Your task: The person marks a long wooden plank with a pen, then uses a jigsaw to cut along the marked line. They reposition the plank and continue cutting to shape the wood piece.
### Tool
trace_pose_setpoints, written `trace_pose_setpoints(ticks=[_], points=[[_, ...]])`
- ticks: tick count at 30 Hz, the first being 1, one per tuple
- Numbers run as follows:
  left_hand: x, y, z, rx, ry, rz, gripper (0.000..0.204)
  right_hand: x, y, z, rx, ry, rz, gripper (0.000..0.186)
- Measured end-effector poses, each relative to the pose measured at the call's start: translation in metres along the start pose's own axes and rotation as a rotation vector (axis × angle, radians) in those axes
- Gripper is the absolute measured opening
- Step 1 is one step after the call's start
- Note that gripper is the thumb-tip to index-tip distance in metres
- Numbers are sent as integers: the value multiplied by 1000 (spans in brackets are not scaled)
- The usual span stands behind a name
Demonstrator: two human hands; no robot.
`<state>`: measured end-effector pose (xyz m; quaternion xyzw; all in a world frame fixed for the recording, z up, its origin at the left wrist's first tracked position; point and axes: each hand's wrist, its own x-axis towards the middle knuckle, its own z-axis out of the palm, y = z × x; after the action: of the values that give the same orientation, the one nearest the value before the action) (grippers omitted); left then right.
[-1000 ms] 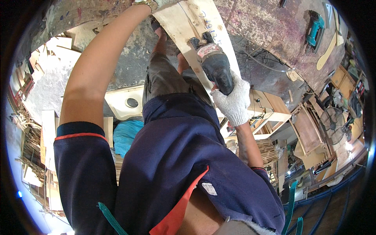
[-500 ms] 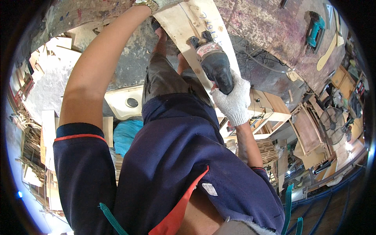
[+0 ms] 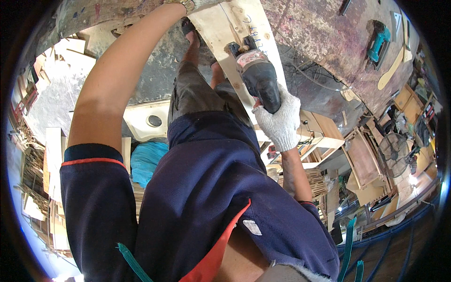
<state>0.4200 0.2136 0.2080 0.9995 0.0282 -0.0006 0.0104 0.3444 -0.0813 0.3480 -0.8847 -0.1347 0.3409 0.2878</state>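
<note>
My right hand (image 3: 282, 117), in a white knit glove, is wrapped round the rear grip of a black jigsaw (image 3: 263, 82) with a worn reddish top. The jigsaw's forked front rests on a long pale plywood board (image 3: 225, 28), which has blue handwriting and a pencil line on it. My left hand (image 3: 202, 3), also gloved, reaches to the board's far left edge. The picture's top edge cuts it off, and its fingers are hidden. A metal watch (image 3: 184, 4) is on that wrist.
A teal power tool (image 3: 378, 42) lies on the stained worktop (image 3: 324, 28) at the far right, near a thin wooden strip (image 3: 391, 70). A cable (image 3: 319, 80) trails right of the board. Wooden cabinets (image 3: 319, 129) and a fan (image 3: 393, 149) stand to the right.
The view has shifted slightly, and the surroundings on the right sit a little further left. My right hand and the jigsaw keep nearly the same place on the board.
</note>
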Motion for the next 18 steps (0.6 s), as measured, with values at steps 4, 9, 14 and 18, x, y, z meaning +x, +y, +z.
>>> trace_pose_setpoints(ticks=[4,9,14,18], points=[[1,1,1,17,-4,-11,82,0,-1,-1,25,-5,28,31],[1,1,6,29,7,-14,83,-1,-6,-4,3,-4,64,32],[2,1,5,44,-27,-14,83,2,-6,-6,26,-23,43,32],[2,0,4,27,-43,-15,83,1,-7,-7,27,-25,53,31]])
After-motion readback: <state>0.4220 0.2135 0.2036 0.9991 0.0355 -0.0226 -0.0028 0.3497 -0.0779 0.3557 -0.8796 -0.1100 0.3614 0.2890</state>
